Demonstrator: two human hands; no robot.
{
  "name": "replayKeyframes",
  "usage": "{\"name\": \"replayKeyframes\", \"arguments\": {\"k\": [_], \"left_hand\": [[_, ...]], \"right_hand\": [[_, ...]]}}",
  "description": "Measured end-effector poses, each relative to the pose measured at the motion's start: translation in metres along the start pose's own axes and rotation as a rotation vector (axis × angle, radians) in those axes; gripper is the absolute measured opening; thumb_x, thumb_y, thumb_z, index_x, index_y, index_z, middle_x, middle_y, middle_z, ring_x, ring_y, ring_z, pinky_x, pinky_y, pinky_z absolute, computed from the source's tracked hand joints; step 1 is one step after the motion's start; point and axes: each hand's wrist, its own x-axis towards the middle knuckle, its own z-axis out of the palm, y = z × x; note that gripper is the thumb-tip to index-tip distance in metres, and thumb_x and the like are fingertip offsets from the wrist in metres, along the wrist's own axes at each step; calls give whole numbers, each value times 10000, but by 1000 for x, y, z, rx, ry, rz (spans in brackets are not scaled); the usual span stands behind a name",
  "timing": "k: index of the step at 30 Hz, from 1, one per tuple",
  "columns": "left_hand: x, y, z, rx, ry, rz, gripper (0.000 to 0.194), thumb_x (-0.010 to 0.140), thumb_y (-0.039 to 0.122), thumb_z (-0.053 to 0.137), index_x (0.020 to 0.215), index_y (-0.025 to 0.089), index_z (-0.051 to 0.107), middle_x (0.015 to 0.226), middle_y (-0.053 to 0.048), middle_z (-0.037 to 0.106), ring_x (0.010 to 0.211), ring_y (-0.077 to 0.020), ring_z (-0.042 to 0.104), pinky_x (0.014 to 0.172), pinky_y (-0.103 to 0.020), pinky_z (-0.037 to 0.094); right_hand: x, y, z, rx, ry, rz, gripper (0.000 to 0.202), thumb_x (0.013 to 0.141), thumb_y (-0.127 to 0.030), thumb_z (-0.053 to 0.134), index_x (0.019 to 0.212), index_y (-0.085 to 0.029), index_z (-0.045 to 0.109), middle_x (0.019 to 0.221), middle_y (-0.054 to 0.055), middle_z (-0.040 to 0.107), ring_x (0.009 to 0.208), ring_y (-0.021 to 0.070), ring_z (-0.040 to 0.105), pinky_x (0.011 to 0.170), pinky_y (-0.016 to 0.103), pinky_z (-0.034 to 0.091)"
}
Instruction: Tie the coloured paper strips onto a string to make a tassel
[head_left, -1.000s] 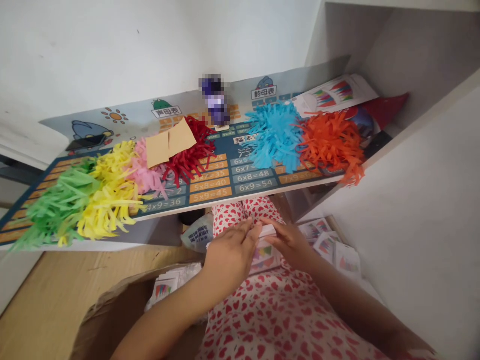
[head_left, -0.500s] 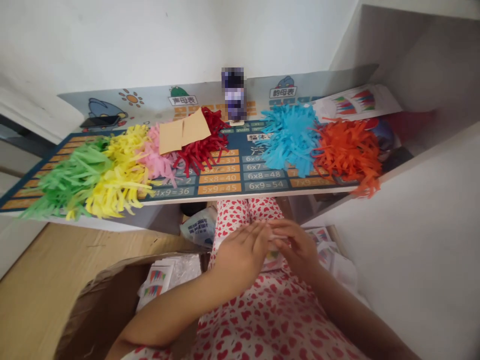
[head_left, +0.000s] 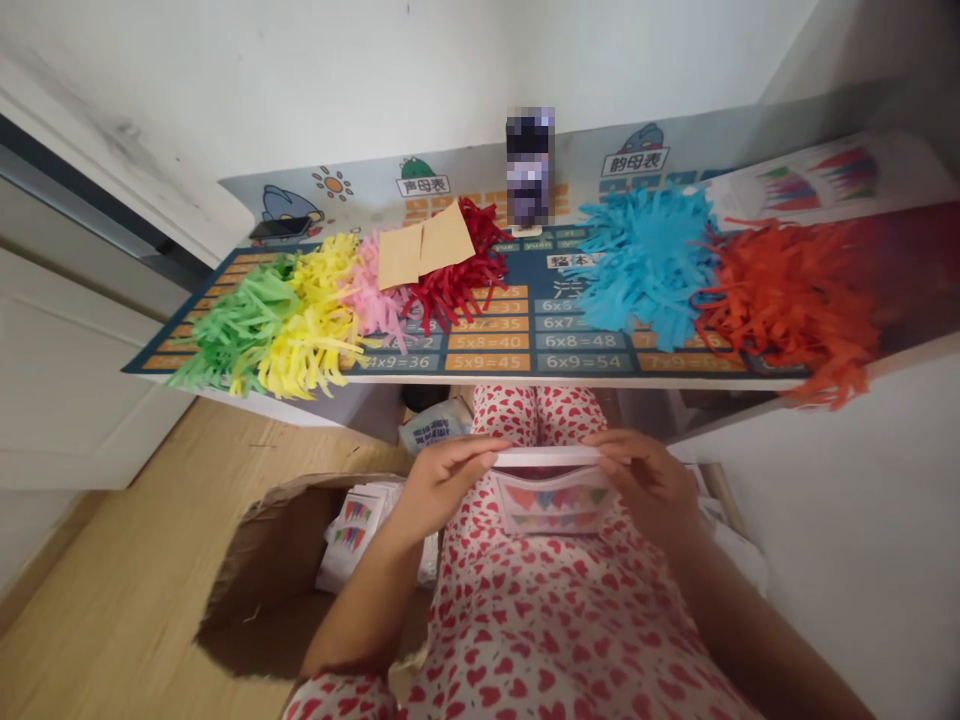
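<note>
Over my lap I see a clear plastic packet (head_left: pixel 555 505) with a printed picture of coloured pennants inside. A white strip (head_left: pixel 547 457) runs straight along its top edge. My left hand (head_left: pixel 450 485) pinches the strip's left end between thumb and fingers. At the other end, my right hand (head_left: pixel 649 485) is closed on the packet's top right corner. Both hands are a little below the table's front edge. On the table lie green (head_left: pixel 240 320), yellow (head_left: pixel 315 320), pink (head_left: pixel 375 285), dark red (head_left: pixel 469 280), blue (head_left: pixel 649 265) and orange (head_left: pixel 795 295) bunches of fringed tissue paper.
Two tan card pieces (head_left: pixel 424 247) rest on the pink and red bunches. A dark phone (head_left: pixel 281 229) lies at the back left of the table (head_left: pixel 502 372). An open cardboard box (head_left: pixel 255 560) on the floor holds several printed packets (head_left: pixel 356 530). White packaging (head_left: pixel 825 180) lies back right.
My hands have moved apart from close together to the packet's two ends, leaving the packet and white strip in plain sight. The camera view has shifted left.
</note>
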Motion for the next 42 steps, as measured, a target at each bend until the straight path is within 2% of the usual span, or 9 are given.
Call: {"name": "replayKeyframes", "arguments": {"k": [4,9,14,18,21,27,30,33,42], "left_hand": [[1,-2,6,-118,9,-66,235,882,334,654,1043,213,775,1085,-64,762,1005,-218,715,929,-316,553],[2,3,10,-37,38,106,192,869,261,666,1013,212,782,1023,-77,775,932,-215,735,869,-342,592],[1,5,7,97,38,202,187,874,225,654,1011,210,780,999,-81,779,905,-204,744,838,-332,607],[0,2,11,182,95,305,207,894,211,623,1041,212,769,1018,-77,776,937,-189,735,848,-316,601],[-1,0,15,203,140,363,212,898,199,612,1045,214,763,1011,-74,776,931,-182,734,830,-309,602],[-4,-3,19,174,152,360,188,892,192,611,1008,195,759,996,-80,776,919,-174,731,840,-303,590],[-8,-6,26,91,200,236,183,889,232,625,1036,182,722,1012,-90,771,923,-185,727,832,-314,587],[-12,-9,32,-68,254,138,137,876,277,657,940,161,692,1011,-115,764,914,-195,727,817,-320,585],[-8,-13,32,-102,230,268,162,872,325,677,875,164,698,982,-126,755,924,-202,711,839,-362,567]], "right_hand": [[8,-10,-3,-133,-70,-73,243,892,-115,571,1057,-264,668,990,44,700,919,175,671,788,310,555],[16,-20,-3,-209,-84,-115,123,859,-160,635,923,-252,685,925,41,719,848,187,690,744,317,568],[20,-20,3,-228,-170,-96,174,897,-189,601,1005,-262,716,954,38,733,845,165,703,713,277,570],[29,-25,1,-314,-166,-174,94,886,-229,649,943,-254,719,926,28,748,888,173,701,812,318,540],[35,-34,1,-497,-234,-254,77,896,-270,655,954,-268,705,917,2,765,898,182,707,928,389,444],[35,-44,10,-635,-271,-348,134,929,-273,627,1049,-281,686,1003,-14,769,849,143,711,900,378,362],[34,-42,10,-641,-279,-365,120,928,-262,625,1022,-285,695,1020,-14,767,871,146,711,874,367,368],[35,-43,8,-657,-286,-368,108,915,-268,642,1005,-284,699,995,-23,771,877,149,713,867,358,365],[44,-50,9,-613,-342,-365,109,926,-250,616,990,-267,703,966,-28,772,849,136,713,819,343,372]]}}
